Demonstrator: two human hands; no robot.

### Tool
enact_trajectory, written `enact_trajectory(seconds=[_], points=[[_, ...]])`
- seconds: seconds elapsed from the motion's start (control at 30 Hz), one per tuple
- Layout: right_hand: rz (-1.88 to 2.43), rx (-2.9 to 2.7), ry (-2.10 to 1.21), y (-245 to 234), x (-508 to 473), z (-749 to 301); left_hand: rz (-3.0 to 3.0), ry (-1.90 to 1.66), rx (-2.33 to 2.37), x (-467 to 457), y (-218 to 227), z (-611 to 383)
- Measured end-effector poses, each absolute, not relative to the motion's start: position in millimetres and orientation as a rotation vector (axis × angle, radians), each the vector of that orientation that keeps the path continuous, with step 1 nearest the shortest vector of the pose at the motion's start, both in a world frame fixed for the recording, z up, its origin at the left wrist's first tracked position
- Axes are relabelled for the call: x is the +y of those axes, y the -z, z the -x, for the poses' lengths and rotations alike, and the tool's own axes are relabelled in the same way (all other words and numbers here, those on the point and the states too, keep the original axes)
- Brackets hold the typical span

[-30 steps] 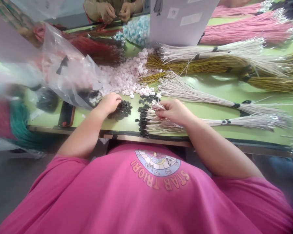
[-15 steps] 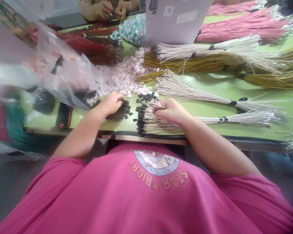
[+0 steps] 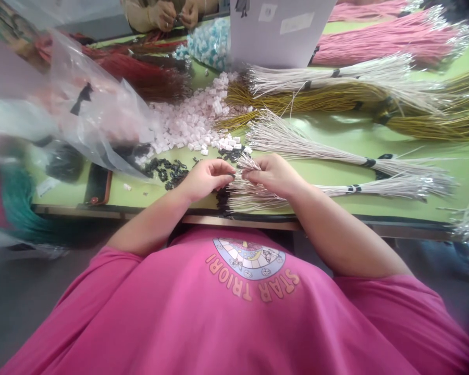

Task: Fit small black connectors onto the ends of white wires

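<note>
My left hand (image 3: 206, 178) and my right hand (image 3: 272, 174) meet over the near end of a bundle of white wires (image 3: 336, 190) on the green table (image 3: 344, 140). The left fingers are pinched toward the right hand, on something too small to make out. White wire tips are pinched in my right hand's fingers. A heap of small black connectors (image 3: 167, 171) lies just left of my left hand. More black pieces (image 3: 222, 200) line the wire ends near the table edge.
A pile of pale pink connectors (image 3: 193, 122) lies behind the hands. Clear plastic bags (image 3: 82, 112) and a phone (image 3: 97, 184) sit at the left. Yellow (image 3: 336, 101), pink (image 3: 379, 39) and red (image 3: 140, 73) wire bundles lie farther back. Another person's hands (image 3: 172, 14) work across the table.
My left hand left the black connector heap and moved right to meet my right hand at the wire tips. The right hand stayed on the white wires.
</note>
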State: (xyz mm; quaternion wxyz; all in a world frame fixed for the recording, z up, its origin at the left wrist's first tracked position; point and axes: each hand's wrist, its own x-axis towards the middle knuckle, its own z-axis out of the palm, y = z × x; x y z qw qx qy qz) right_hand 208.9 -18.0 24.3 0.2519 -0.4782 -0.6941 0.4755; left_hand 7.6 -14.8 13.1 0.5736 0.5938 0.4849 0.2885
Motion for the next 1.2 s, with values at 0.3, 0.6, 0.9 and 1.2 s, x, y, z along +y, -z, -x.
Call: enact_trajectory(seconds=[0.3,0.6,0.9,1.2], points=[[1.303,-1.986,-1.172,-24.7,-17.2,-205.5,-1.335,-0.771,1.169,-15.3,-10.3,-7.4],[1.327,-1.959,-1.259,-22.0,-17.7,-204.1,-1.494,-0.78,1.207,-18.5,-3.2,-14.0],[1.349,-1.989,-1.269,-24.1,-17.3,-205.3,-1.543,-0.737,1.18,-18.3,1.8,-18.0],[1.208,-1.933,-1.068,-16.9,-14.4,-208.4,-2.178,-0.531,1.373,2.9,-20.4,28.0]])
